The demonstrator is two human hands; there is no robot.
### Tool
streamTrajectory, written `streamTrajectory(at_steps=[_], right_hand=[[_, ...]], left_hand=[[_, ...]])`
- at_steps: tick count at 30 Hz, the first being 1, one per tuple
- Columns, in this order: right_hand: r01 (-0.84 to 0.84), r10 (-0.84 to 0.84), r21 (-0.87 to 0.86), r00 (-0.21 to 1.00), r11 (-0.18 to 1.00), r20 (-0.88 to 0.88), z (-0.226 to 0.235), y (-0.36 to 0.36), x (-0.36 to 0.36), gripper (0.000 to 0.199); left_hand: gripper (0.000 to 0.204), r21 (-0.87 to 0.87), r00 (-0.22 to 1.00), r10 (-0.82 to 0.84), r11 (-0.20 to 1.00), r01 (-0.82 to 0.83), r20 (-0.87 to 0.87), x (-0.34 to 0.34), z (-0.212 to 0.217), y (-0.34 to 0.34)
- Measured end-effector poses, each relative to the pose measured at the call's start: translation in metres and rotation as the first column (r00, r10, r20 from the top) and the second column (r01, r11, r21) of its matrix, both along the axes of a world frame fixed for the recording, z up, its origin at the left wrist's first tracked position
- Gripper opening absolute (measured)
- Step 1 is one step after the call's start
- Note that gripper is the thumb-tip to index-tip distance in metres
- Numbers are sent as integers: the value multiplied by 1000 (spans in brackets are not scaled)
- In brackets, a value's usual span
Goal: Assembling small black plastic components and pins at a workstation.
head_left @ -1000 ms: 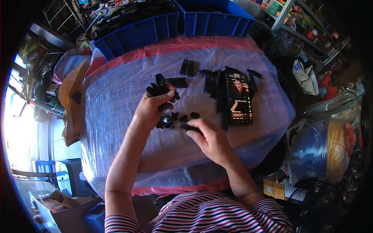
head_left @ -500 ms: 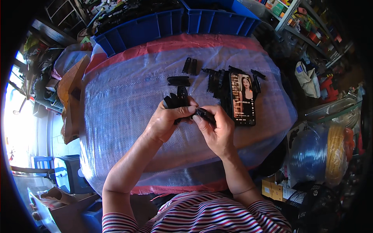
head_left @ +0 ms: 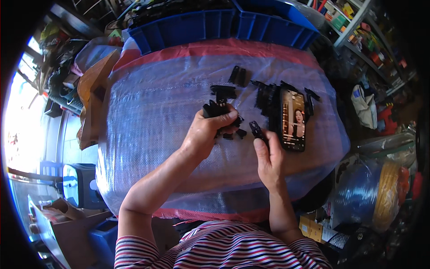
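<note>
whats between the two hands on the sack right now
In the head view, a few small loose black plastic parts lie on the woven sack cover between the left hand and the right hand; the right fingertips pinch another black part.

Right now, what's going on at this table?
A person in a striped shirt is handling small black plastic parts over a plastic-covered table. The left hand grips a clump of parts; the right hand pinches one part. More parts and a lit phone lie beyond.

A cluttered workshop or storeroom: blue parts bins (head_left: 224, 24), stocked shelving (head_left: 358, 27), a sack-covered worktable (head_left: 148, 112).
</note>
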State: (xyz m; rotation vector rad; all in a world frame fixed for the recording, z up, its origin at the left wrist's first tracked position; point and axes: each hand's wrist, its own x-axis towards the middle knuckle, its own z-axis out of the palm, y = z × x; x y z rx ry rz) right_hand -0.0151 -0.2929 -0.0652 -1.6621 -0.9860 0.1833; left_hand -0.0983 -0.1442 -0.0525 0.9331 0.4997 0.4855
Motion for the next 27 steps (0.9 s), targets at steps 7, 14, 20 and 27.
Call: streamTrajectory(at_steps=[7, 14, 20, 27], right_hand=[[-100, 95, -43, 990, 994, -104, 8, 2, 0, 22], [-147, 137, -61, 981, 987, -137, 6, 3, 1, 22], [-92, 79, -98, 989, 991, -126, 3, 12, -2, 22], [-25, 26, 39, 999, 999, -29, 3, 40, -9, 15]], left_hand=[[15, 60, 1000, -3, 998, 3, 5, -1, -2, 0], [13, 144, 999, -33, 989, 29, 25, -1, 0, -3], [8, 292, 1000, 18, 956, -23, 20, -3, 3, -11], [14, 218, 990, 67, 971, -93, 122, -2, 12, -5]])
